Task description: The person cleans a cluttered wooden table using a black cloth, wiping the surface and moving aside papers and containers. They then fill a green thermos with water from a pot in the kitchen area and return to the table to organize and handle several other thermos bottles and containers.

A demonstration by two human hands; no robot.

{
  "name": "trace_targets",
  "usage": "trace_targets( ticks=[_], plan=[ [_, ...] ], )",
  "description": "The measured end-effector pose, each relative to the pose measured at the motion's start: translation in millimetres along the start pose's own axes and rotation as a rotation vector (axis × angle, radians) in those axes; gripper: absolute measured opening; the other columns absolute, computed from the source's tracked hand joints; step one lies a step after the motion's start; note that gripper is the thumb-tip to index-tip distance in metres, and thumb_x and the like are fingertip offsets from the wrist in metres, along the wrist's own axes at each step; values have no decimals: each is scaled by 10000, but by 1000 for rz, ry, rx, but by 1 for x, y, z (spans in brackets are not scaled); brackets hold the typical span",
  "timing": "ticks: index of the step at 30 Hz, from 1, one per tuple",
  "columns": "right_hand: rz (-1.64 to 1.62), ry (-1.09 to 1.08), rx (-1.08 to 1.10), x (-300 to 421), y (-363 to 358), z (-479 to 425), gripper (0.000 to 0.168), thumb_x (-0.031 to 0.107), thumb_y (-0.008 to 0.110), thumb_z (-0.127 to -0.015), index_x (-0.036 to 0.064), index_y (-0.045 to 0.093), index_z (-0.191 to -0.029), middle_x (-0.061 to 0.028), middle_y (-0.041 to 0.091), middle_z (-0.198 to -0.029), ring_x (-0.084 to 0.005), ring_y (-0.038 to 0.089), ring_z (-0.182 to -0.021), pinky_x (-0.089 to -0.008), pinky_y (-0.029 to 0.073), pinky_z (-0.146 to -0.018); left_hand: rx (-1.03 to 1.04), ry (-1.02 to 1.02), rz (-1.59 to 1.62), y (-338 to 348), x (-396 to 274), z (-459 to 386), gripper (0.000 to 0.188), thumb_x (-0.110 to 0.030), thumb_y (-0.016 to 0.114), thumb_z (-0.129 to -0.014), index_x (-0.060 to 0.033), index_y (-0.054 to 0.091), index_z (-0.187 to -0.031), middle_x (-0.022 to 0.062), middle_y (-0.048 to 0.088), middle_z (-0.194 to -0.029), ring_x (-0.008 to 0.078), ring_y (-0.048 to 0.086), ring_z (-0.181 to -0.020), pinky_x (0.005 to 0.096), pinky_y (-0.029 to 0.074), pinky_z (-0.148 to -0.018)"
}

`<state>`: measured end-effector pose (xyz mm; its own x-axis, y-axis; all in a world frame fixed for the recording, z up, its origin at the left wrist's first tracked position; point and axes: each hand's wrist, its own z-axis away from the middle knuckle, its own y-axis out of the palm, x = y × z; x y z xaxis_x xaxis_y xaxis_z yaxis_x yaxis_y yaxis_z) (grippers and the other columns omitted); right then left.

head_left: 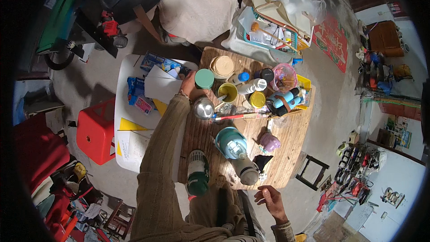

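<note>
My left hand [192,87] reaches to the far left part of the wooden table and grips a container with a round green lid [204,78]. The lid hides its body and some of my fingers. Close by are a shiny metal-topped vessel [203,108], a yellow cup [227,92] with a utensil in it, and a stack of round wooden-looking discs [223,67]. My right hand [269,201] hangs off the table's near edge, holding nothing, its fingers loosely bent and apart. Nearest it are a grey-lidded bottle [248,174] and a dark cloth-like piece [263,162].
The wooden table [289,134] also bears a light-blue jug [231,143], a dark green bottle [198,183], a purple cup [269,142] and a pink basket [285,77]. Left of it stand a white table [129,74] with papers and a red stool [95,134]. A small dark frame [312,172] lies at right.
</note>
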<state>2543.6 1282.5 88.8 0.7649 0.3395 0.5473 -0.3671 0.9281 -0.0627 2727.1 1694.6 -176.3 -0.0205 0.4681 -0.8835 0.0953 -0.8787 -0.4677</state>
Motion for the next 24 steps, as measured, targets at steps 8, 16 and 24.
trace_targets(
  ticks=[8, 16, 24],
  plan=[
    [79, -56, 17, -5, 11, -7, 433, 383, 471, -961, -27, 539, -1085, -102, 631, -829, -155, 623, -726, -268, 515, -626, -52, -130, 239, -9, 7, 40, 772, 28, 705, -684, -54, 350, -1365, 168, 450, -1339, 289, 430, -1258, 423, 370, -1025],
    [29, -68, 55, -8, 25, -17, 320, 304, 520, -957, -1, 554, -1044, -19, 589, -767, -75, 533, -672, -231, 447, -595, -19, -26, 361, 15, -46, 95, 827, -62, 779, -628, -33, 353, -1336, 164, 468, -1271, 260, 465, -1198, 362, 376, -1014],
    [59, -62, 1, -12, 21, -9, 308, 290, 527, -955, -11, 568, -1010, -32, 602, -769, -86, 554, -671, -242, 464, -606, -300, -101, 400, 13, -60, 109, 669, -116, 838, -602, -54, 501, -1177, 99, 626, -1066, 197, 609, -971, 335, 493, -855]
  ],
)
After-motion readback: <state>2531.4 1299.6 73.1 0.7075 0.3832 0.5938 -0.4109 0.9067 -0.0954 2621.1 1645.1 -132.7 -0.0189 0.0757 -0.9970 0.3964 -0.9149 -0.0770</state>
